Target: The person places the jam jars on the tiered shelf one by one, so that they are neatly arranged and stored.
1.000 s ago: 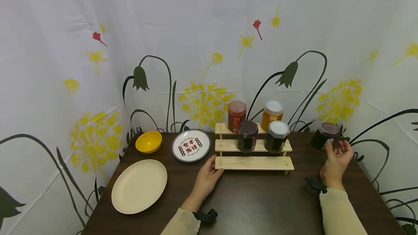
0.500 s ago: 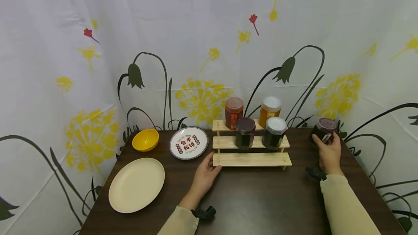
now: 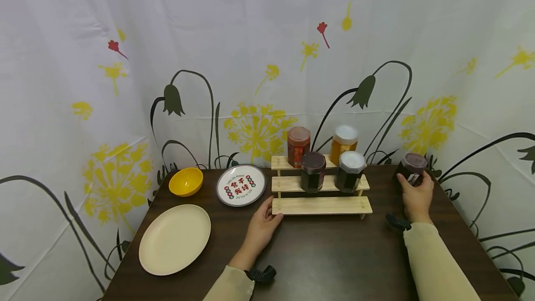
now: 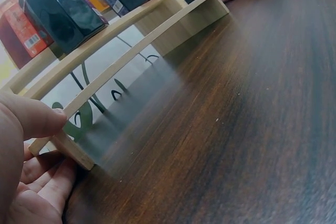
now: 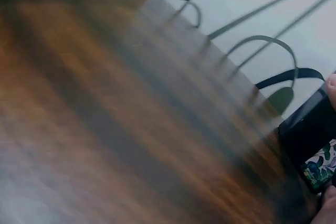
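A three-step wooden rack [image 3: 322, 205] stands at the back middle of the table. My left hand [image 3: 260, 230] holds the left end of its lowest step; in the left wrist view the thumb [image 4: 44, 119] lies on the step's edge and the fingers are below. To the rack's right, my right hand [image 3: 419, 201] grips a dark jar with a purple lid [image 3: 414, 161], thumb and fingers on either side. In the right wrist view that jar's label [image 5: 321, 163] shows at the right edge, beside bits of the fingers. Whether the jar touches the table I cannot tell.
The top step bears a red jar [image 3: 298, 147] and a yellow honey-coloured jar [image 3: 344, 145]. On the middle step stand a purple-lidded dark jar [image 3: 312, 173] and a white-lidded dark one [image 3: 350, 172]. Leftward lie a printed plate [image 3: 241, 186], a yellow bowl [image 3: 185, 182] and a cream plate [image 3: 174, 240].
My right hand, earlier beside the dark jar with its fingers raised, has closed round it. The left hand stays at the rack's end. The head view has shifted slightly.
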